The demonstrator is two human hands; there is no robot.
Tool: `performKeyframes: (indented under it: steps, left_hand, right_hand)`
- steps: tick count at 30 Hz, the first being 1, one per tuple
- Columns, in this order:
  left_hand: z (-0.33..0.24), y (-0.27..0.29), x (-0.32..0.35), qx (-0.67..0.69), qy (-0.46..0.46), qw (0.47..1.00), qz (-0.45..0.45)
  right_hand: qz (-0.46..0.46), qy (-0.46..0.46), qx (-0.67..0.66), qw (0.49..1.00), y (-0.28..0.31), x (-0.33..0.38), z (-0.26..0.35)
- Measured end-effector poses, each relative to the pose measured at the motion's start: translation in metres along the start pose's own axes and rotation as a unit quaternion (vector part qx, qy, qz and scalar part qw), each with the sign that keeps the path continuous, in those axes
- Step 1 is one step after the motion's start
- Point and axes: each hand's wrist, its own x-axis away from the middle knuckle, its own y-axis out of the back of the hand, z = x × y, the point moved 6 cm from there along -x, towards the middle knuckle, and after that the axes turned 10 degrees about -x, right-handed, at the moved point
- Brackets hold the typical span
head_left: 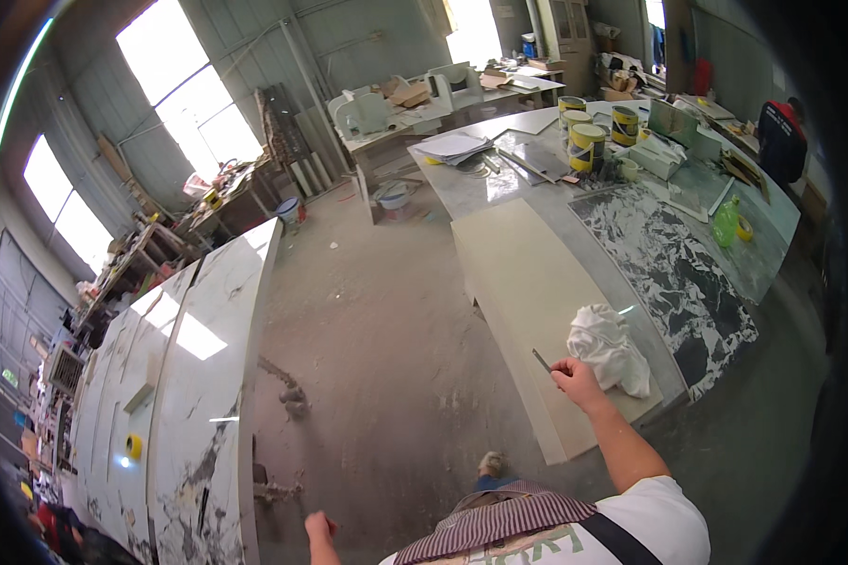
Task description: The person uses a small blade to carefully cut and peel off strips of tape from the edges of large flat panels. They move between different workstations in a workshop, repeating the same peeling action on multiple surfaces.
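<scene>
My right hand (578, 380) pinches a short, thin dark strip (541, 360) that looks like a blade or small flat tool; its exact kind cannot be made out. The strip points up and left over a long beige slab (523, 282) on the right-hand table. Just beyond that hand, a crumpled white cloth (601, 341) lies on the slab's near end. Low in the picture, my left hand (320, 527) hangs by my side with its fingers curled in, nothing seen in them. It is nearest the white marbled slab (219, 377) on the left.
A black-and-white patterned slab (664, 273) lies beside the beige one. Yellow tins (586, 146), a green bottle (725, 222) and papers (454, 147) stand farther back. Yellow tape (134, 446) rests on the left slabs. Floor (377, 311) runs between the tables. Another person (782, 141) is at far right.
</scene>
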Motion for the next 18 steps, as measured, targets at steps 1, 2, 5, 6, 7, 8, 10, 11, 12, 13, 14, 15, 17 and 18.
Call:
performKeyframes:
  steps: [1, 2, 5, 6, 7, 8, 10, 11, 12, 13, 14, 15, 17, 18]
  left_hand:
    - [-0.053, -0.019, -0.016, 0.0, -0.055, 0.998, 0.011]
    - [-0.092, -0.042, -0.027, 0.005, -0.105, 0.994, 0.024]
    - [-0.163, -0.129, -0.045, 0.053, -0.099, 0.99, 0.087]
    - [-0.178, -0.171, -0.041, 0.06, -0.073, 0.986, 0.134]
    - [-0.197, -0.206, -0.033, 0.015, -0.09, 0.982, 0.167]
    - [-0.221, -0.225, -0.03, -0.02, -0.114, 0.974, 0.193]
    - [-0.265, -0.248, -0.031, -0.101, -0.156, 0.954, 0.237]
    - [-0.281, -0.265, -0.031, -0.133, -0.176, 0.94, 0.261]
    - [-0.296, -0.28, -0.038, -0.137, -0.18, 0.938, 0.264]
    - [-0.313, -0.295, -0.046, -0.139, -0.185, 0.935, 0.268]
    - [-0.332, -0.306, -0.056, -0.144, -0.19, 0.934, 0.267]
    - [-0.351, -0.319, -0.066, -0.132, -0.203, 0.935, 0.261]
    - [-0.394, -0.351, -0.083, -0.166, -0.242, 0.919, 0.263]
    - [-0.411, -0.368, -0.091, -0.183, -0.257, 0.911, 0.267]
  right_hand:
    - [-0.015, -0.004, 0.0, 1.0, 0.003, -0.012, -0.002]
    - [-0.027, -0.01, 0.005, 1.0, 0.008, -0.025, -0.005]
    - [-0.062, 0.021, 0.036, 0.997, -0.01, -0.078, 0.003]
    - [-0.077, 0.027, 0.052, 0.995, -0.011, -0.092, -0.001]
    - [-0.089, 0.037, 0.065, 0.993, -0.014, -0.112, 0.002]
    - [-0.093, 0.058, 0.076, 0.991, -0.027, -0.132, 0.012]
    - [-0.103, 0.072, 0.109, 0.986, -0.046, -0.168, 0.013]
    - [-0.104, 0.083, 0.132, 0.982, -0.049, -0.186, 0.015]
    - [-0.107, 0.098, 0.175, 0.974, -0.049, -0.202, 0.018]
    - [-0.111, 0.112, 0.219, 0.963, -0.048, -0.217, 0.021]
    - [-0.111, 0.128, 0.257, 0.951, -0.051, -0.233, 0.024]
    - [-0.118, 0.132, 0.278, 0.944, -0.05, -0.246, 0.023]
    - [-0.131, 0.141, 0.321, 0.927, -0.049, -0.275, 0.026]
    - [-0.132, 0.149, 0.33, 0.923, -0.052, -0.286, 0.03]
